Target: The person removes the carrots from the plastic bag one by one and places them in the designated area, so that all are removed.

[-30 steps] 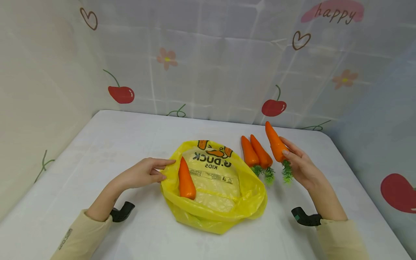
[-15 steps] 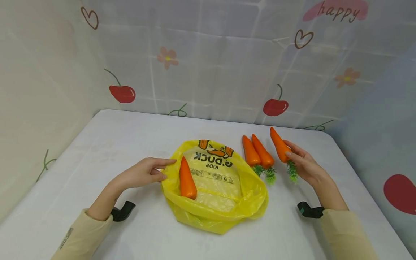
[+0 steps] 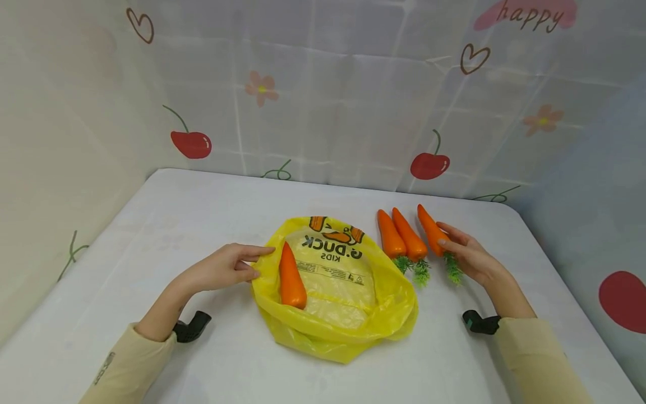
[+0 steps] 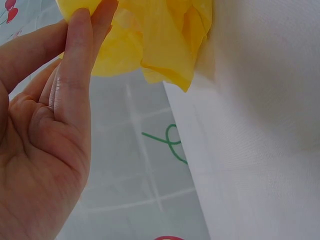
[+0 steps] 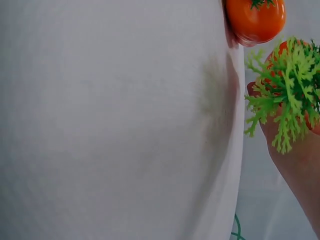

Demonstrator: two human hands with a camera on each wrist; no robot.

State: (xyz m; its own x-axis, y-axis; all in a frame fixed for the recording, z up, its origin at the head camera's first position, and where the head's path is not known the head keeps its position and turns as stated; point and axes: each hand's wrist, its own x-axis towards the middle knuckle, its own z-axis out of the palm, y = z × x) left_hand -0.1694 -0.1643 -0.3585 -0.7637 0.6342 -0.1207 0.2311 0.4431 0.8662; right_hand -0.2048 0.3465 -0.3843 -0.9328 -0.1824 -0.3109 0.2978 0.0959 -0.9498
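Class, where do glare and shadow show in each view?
Head view: gloss on the yellow bag and the carrot inside; left wrist view: soft shadow on the white tabletop; right wrist view: shine on the uppermost carrot, green-tinged shadow on the tabletop.

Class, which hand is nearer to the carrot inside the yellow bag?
Left: the left hand pinches the yellow bag beside that carrot; the right hand, beyond the bag's opposite side, holds another carrot.

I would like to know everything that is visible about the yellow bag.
The yellow bag looks like thin, shiny plastic, printed with a duck face and mirrored "G.DUCK KIDS" lettering. It lies on the white table, mouth spread wide, rim wrinkled. One carrot is inside, toward the left; the left hand pinches the rim there.
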